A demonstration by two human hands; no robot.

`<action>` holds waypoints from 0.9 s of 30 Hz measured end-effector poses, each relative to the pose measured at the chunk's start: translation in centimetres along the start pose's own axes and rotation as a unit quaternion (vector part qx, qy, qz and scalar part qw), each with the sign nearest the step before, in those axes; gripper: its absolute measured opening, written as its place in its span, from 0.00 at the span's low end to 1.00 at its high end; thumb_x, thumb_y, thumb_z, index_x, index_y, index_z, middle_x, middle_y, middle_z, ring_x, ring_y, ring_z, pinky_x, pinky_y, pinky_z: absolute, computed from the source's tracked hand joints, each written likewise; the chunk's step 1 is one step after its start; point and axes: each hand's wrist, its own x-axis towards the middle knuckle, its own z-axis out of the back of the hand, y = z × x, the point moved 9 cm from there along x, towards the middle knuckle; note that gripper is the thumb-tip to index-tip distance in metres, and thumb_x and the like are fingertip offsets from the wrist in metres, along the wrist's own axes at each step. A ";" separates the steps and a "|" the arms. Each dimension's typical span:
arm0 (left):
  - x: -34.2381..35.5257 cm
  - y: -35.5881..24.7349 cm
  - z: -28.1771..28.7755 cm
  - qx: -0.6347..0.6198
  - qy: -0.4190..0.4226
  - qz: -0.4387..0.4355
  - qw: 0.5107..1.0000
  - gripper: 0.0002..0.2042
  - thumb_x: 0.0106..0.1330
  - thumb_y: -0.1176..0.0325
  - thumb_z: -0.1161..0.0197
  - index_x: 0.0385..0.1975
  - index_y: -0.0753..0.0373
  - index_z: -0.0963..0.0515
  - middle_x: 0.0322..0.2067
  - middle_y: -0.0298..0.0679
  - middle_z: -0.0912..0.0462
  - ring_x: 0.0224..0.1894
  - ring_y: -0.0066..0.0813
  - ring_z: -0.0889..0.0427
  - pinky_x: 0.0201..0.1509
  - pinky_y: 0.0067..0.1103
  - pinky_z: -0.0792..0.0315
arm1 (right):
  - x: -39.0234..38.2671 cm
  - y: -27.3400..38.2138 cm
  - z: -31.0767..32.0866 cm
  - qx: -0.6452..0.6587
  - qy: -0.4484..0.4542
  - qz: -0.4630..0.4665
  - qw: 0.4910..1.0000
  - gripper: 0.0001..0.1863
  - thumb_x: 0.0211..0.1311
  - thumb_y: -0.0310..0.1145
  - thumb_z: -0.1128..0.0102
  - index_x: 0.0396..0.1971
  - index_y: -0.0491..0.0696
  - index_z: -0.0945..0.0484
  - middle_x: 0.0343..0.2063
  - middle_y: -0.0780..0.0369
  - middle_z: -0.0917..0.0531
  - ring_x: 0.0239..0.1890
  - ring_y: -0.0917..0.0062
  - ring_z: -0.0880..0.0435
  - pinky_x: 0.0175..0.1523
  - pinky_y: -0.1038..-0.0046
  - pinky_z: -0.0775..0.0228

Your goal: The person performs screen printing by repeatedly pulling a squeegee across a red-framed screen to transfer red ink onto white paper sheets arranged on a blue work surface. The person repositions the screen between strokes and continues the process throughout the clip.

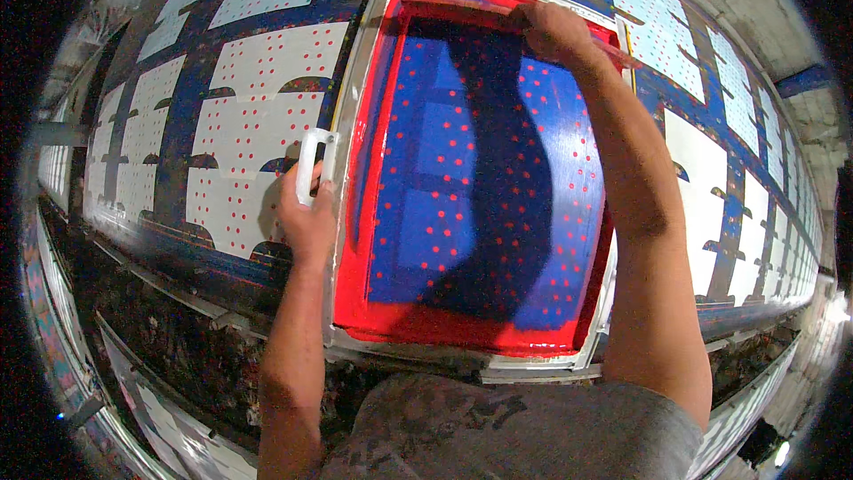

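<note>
A screen-printing frame (366, 49) with pale metal edges lies in front of me on a long printing table. Its blue mesh (435, 151) carries small red dots, and red ink (462, 318) lines the inner borders. My left hand (306, 218) is closed around the white handle (306, 160) on the frame's left side. At the far end, inside the frame, my right hand (555, 33) grips a squeegee (475, 7) lying crosswise. Its blade edge is mostly hidden. My right arm's shadow falls across the mesh.
White cut pieces with red dots (267, 116) lie in rows on the dark blue table to the left and beyond. Right of the frame, nearer pieces (697, 200) look plain white. A rail (204, 302) runs along the table's near edge. Another table with pieces (160, 400) stands lower left.
</note>
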 end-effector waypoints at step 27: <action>0.9 1.3 -0.3 0.002 0.012 -0.049 0.999 0.20 0.68 0.78 0.29 0.59 0.68 0.19 0.50 0.44 0.09 0.51 0.36 0.11 0.60 0.33 0.20 | -19.0 11.2 0.5 0.046 0.089 0.045 0.994 0.15 0.61 0.35 0.34 0.47 0.58 0.09 0.39 0.54 0.08 0.44 0.50 0.08 0.49 0.46 0.15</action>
